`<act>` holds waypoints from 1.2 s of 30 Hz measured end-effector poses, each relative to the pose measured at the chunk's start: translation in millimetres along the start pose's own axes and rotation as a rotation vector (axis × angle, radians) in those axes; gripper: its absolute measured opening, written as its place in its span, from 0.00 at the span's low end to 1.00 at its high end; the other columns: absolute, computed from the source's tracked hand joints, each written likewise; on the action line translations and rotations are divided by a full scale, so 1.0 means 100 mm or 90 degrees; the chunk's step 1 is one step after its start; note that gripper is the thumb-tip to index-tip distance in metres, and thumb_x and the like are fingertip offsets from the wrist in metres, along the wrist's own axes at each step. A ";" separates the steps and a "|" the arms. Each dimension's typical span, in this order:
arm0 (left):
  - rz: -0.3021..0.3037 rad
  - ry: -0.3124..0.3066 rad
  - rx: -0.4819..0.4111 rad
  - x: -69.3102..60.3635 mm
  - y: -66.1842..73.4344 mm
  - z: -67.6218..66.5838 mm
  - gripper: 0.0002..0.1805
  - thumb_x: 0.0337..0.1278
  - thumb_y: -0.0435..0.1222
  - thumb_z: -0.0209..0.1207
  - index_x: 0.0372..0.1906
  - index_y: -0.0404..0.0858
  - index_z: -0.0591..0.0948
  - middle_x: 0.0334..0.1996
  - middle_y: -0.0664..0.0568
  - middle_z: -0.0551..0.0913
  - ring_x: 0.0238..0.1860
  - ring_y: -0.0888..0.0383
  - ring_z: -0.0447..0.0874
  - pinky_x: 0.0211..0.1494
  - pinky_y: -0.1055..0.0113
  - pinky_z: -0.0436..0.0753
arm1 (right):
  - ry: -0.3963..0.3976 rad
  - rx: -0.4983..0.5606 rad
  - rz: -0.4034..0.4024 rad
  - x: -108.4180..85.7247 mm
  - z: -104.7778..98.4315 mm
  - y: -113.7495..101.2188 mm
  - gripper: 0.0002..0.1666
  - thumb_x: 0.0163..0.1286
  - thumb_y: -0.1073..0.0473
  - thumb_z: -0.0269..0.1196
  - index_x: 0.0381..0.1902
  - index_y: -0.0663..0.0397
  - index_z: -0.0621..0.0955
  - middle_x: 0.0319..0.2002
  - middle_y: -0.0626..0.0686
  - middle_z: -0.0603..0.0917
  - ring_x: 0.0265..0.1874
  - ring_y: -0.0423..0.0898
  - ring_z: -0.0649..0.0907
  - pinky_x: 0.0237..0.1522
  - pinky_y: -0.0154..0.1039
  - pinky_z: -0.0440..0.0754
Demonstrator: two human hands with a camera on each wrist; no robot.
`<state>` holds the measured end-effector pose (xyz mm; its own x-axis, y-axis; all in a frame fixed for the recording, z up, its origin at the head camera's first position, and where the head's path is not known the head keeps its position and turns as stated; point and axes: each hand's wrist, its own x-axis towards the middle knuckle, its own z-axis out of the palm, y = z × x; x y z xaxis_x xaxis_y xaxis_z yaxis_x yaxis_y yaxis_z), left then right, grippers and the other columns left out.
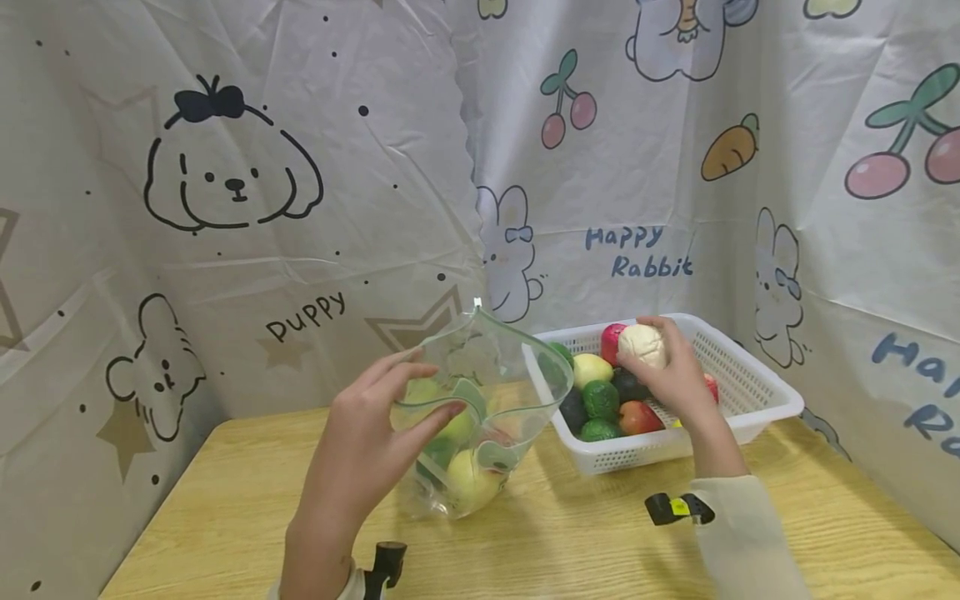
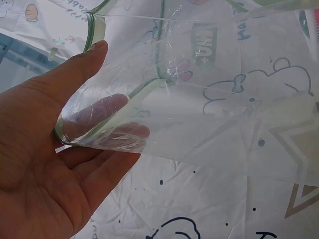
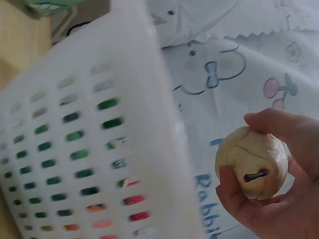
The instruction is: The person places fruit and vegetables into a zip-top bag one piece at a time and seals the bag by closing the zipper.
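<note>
The left hand (image 1: 367,442) holds the rim of a clear zip bag (image 1: 517,417) with a green seal, thumb on one side and fingers on the other; the left wrist view shows the same hand (image 2: 55,144) at the bag's edge. The bag's mouth gapes, and several fruits, one pale yellow (image 1: 474,482), lie inside. Above the basket, the right hand (image 1: 678,375) grips a round cream-coloured item (image 1: 642,345). In the right wrist view, thumb and fingers curl round this item (image 3: 253,162), which has a short dark stem.
A white perforated basket (image 1: 765,398) stands right of the bag on the wooden table (image 1: 585,533). It holds green, dark, red and yellow produce, including a green avocado-like piece (image 1: 600,400) and a reddish fruit (image 1: 640,417). Printed cloth (image 1: 405,167) hangs behind.
</note>
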<state>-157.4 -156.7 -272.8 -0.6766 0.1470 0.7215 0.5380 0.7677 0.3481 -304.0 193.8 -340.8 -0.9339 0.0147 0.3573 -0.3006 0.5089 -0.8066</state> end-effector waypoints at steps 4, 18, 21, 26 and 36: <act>0.000 -0.001 -0.002 0.00 0.00 0.01 0.23 0.49 0.45 0.77 0.48 0.38 0.86 0.57 0.47 0.84 0.62 0.46 0.81 0.64 0.52 0.81 | 0.023 0.065 0.002 -0.06 -0.08 -0.20 0.47 0.70 0.48 0.68 0.74 0.57 0.55 0.69 0.65 0.70 0.60 0.59 0.75 0.47 0.28 0.79; 0.004 -0.001 -0.003 0.01 0.01 0.02 0.24 0.48 0.45 0.77 0.48 0.37 0.86 0.57 0.46 0.84 0.61 0.46 0.82 0.63 0.52 0.82 | 0.053 0.220 -0.194 -0.48 -0.15 -0.97 0.45 0.66 0.67 0.70 0.76 0.41 0.64 0.64 0.53 0.68 0.47 0.47 0.84 0.42 0.32 0.87; 0.003 -0.001 -0.001 0.01 0.01 0.02 0.24 0.48 0.45 0.78 0.48 0.37 0.86 0.57 0.46 0.84 0.61 0.46 0.81 0.63 0.52 0.81 | 0.019 0.239 -0.216 -0.57 -0.11 -1.08 0.45 0.64 0.71 0.70 0.73 0.47 0.64 0.64 0.54 0.69 0.44 0.48 0.85 0.40 0.35 0.89; 0.003 -0.006 0.003 0.00 0.00 0.02 0.23 0.50 0.47 0.76 0.49 0.39 0.86 0.57 0.47 0.84 0.61 0.46 0.81 0.63 0.52 0.81 | -0.041 0.247 -0.258 -0.65 0.00 -1.18 0.43 0.59 0.76 0.72 0.69 0.53 0.68 0.60 0.55 0.73 0.46 0.49 0.87 0.40 0.38 0.89; 0.005 -0.005 0.004 0.01 0.01 0.01 0.24 0.49 0.46 0.77 0.48 0.38 0.86 0.56 0.48 0.85 0.61 0.47 0.82 0.63 0.52 0.81 | -0.070 0.135 -0.274 -0.72 0.16 -1.22 0.36 0.58 0.63 0.77 0.62 0.50 0.74 0.54 0.54 0.83 0.35 0.47 0.85 0.28 0.34 0.85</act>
<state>-157.8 -155.7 -272.5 -0.6766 0.1583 0.7191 0.5398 0.7709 0.3382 -202.8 117.1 -275.3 -0.7275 -0.2554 0.6369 -0.6861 0.2617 -0.6788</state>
